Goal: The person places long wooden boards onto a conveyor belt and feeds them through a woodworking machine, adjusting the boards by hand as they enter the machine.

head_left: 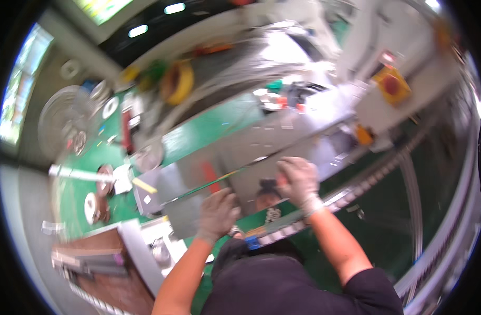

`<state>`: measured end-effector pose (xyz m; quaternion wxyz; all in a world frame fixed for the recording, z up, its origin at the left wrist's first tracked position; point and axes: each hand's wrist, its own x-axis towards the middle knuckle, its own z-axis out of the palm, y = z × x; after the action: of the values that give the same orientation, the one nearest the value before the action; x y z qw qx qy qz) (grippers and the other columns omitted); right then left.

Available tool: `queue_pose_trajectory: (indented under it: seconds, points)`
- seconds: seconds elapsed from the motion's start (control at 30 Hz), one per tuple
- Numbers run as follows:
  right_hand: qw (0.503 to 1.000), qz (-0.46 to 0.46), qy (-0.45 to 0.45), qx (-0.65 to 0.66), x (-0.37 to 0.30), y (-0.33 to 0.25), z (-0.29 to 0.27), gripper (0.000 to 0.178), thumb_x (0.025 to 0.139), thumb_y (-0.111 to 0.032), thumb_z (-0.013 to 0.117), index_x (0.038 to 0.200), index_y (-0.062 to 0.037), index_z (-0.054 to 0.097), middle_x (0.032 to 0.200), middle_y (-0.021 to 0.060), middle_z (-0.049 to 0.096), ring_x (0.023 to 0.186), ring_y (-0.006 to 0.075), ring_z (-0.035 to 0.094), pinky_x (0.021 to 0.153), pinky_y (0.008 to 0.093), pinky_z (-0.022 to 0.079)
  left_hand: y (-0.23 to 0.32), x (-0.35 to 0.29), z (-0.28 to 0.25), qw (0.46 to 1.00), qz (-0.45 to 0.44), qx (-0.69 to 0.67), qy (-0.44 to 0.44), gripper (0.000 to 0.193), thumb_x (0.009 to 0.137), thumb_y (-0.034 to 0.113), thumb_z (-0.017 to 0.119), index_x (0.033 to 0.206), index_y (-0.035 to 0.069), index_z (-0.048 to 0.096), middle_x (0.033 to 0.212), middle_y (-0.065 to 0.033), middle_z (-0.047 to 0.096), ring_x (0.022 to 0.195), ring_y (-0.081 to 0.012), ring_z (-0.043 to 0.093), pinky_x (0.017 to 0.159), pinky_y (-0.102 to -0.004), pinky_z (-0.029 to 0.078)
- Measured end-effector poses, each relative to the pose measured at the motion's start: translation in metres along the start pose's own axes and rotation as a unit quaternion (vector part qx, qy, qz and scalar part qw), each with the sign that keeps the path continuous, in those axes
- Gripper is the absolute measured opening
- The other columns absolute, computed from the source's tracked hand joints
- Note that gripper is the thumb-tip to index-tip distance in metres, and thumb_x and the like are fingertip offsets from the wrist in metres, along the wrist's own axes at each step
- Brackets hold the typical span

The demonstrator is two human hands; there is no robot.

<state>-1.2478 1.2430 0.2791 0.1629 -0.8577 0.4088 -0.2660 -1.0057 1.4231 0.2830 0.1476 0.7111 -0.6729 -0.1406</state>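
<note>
A long, shiny grey panel [185, 218] lies slanted across the table in front of me and mirrors what is above it. Across it runs a thin cord or strip [198, 189], green at the left and darker toward the right. My left hand [217, 212], in a pale glove, is curled over the panel's left part, just below the strip. Farther right, my right hand [301, 181], gloved too, has its fingers bent together close to the strip. Blur hides what either hand grips. Between them, a red strip [209, 176] shows on the panel.
Yellow tape rolls [177, 82] and a plastic-wrapped bundle [240, 65] are at the back. Spools [96, 208] stand on the green surface at left. A yellow box with a red button [392, 85] is at right. A segmented rail [350, 197] runs along the near edge.
</note>
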Motion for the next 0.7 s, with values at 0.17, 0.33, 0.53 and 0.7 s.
queue_pose_trajectory:
  seconds: [0.17,0.33,0.53,0.7]
  points:
    - [0.999,0.015,0.031,0.042,0.000,-0.023,0.010,0.027,0.083,-0.017,0.071,0.107,-0.0047,0.075,0.122,0.0162,0.069,0.116,0.0374,0.063,0.103,0.0477,0.047,-0.005,0.002,-0.014,0.998,0.036,-0.046,-0.017,0.036,0.087,0.029,0.065,0.117,0.010,0.064,0.131,-0.0123,0.062,0.126,-0.0318,0.058,0.105,-0.0473,0.047]
    - [0.998,-0.051,-0.021,-0.010,-0.013,-0.056,0.050,0.033,0.088,-0.019,0.068,0.118,-0.0043,0.069,0.134,0.0191,0.064,0.127,0.0412,0.056,0.109,0.0496,0.042,-0.059,-0.075,-0.043,0.995,0.029,-0.012,0.091,0.025,0.090,0.024,0.061,0.107,0.007,0.067,0.125,-0.0136,0.065,0.127,-0.0329,0.057,0.106,-0.0453,0.047]
    - [0.995,-0.078,-0.039,-0.049,-0.015,-0.074,0.066,0.038,0.090,-0.022,0.066,0.122,-0.0036,0.066,0.136,0.0188,0.062,0.129,0.0411,0.055,0.110,0.0499,0.041,-0.177,-0.275,-0.142,0.929,-0.319,0.130,0.139,0.048,0.085,0.014,0.063,0.132,0.004,0.061,0.138,-0.0191,0.059,0.135,-0.0369,0.051,0.111,-0.0441,0.043]
    - [0.994,-0.094,-0.036,-0.051,-0.012,-0.065,0.068,0.037,0.092,-0.023,0.063,0.122,-0.0022,0.065,0.136,0.0200,0.061,0.129,0.0415,0.055,0.110,0.0508,0.041,-0.246,-0.366,-0.173,0.867,-0.448,0.209,-0.069,0.079,0.079,0.016,0.071,0.153,0.010,0.044,0.158,-0.0155,0.044,0.151,-0.0352,0.035,0.123,-0.0451,0.032]
